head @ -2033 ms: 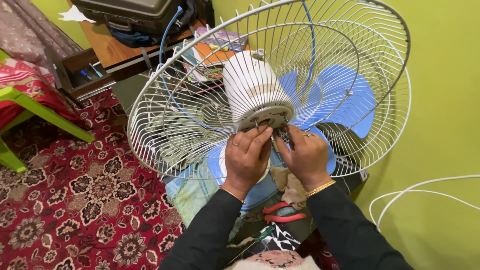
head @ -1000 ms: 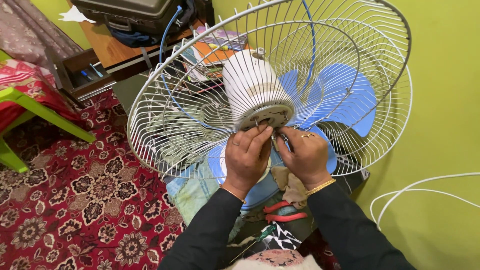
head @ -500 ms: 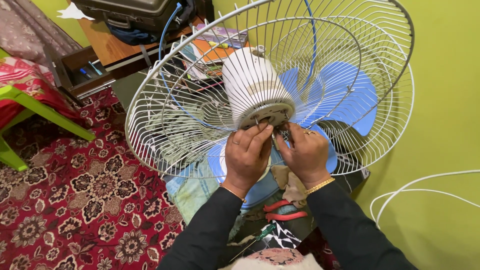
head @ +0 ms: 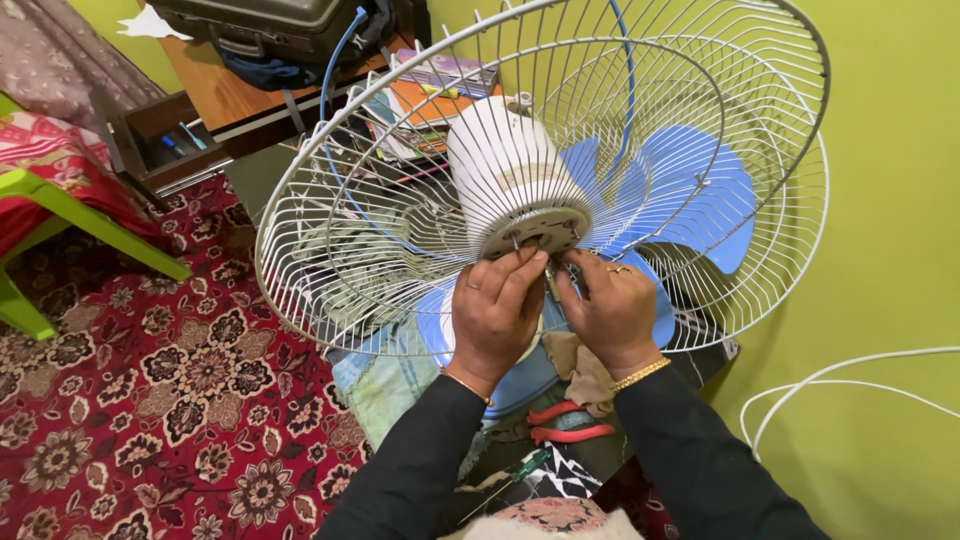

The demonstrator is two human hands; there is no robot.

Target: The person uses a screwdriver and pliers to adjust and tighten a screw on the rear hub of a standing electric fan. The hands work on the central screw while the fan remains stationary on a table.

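A white wire fan guard (head: 330,200) is tilted toward me, with the ribbed white motor housing (head: 500,165) set through its middle. Behind the wires lies a pale blue fan blade (head: 700,190). My left hand (head: 492,312) pinches at the round hub plate (head: 540,232) of the motor with its fingertips. My right hand (head: 610,308), wearing a ring and a gold bracelet, presses its fingers to the same hub from the right. What sits between the fingertips is too small to tell.
Red-handled pliers (head: 565,422) and a green screwdriver (head: 525,468) lie below my wrists beside a rag (head: 590,372). A red patterned carpet (head: 150,400) covers the floor on the left, with a green plastic chair (head: 60,215). A white cable (head: 850,375) runs along the green wall.
The guard and motor have tipped slightly; both hands stay at the hub, their fingers shifting a little.
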